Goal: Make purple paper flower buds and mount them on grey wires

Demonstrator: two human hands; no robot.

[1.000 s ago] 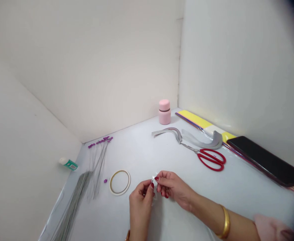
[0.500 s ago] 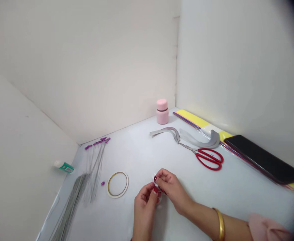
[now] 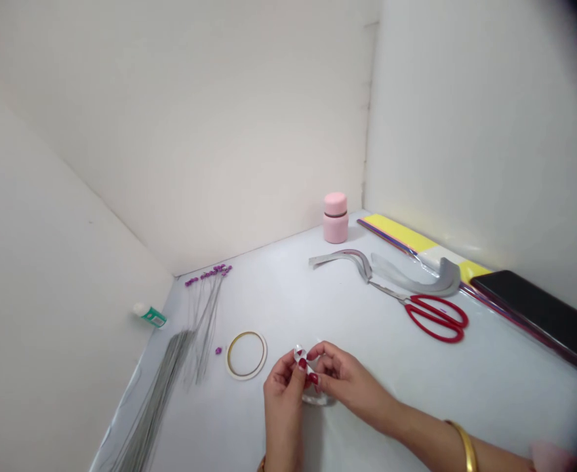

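Note:
A thin white, shiny strip [image 3: 318,398] is between my two hands, low in the middle of the view; its material is unclear. My left hand [image 3: 284,388] pinches it between thumb and fingers, and a short curled end stands up above the fingertips. On the other side, my right hand [image 3: 345,380] has its thumb and bent fingers closed at the same strip, partly hiding it. Below the fingertips the strip hangs in a loop near the table. To the left of my hands lies a roll of narrow white tape [image 3: 261,366].
Purple-tipped wires [image 3: 210,295], a bundle of grey wires [image 3: 165,373], a purple bud [image 3: 218,351] and a green-and-white tube [image 3: 149,314] lie left. Red-handled scissors [image 3: 436,318], grey strips [image 3: 416,282], a pink bottle [image 3: 336,219], yellow sheets [image 3: 397,231] and a black phone [image 3: 534,314] are right.
The camera view has shifted, so table objects appear farther right. My right fingers have moved down past the left fingertips, and more of the white strip shows, with its curled end up.

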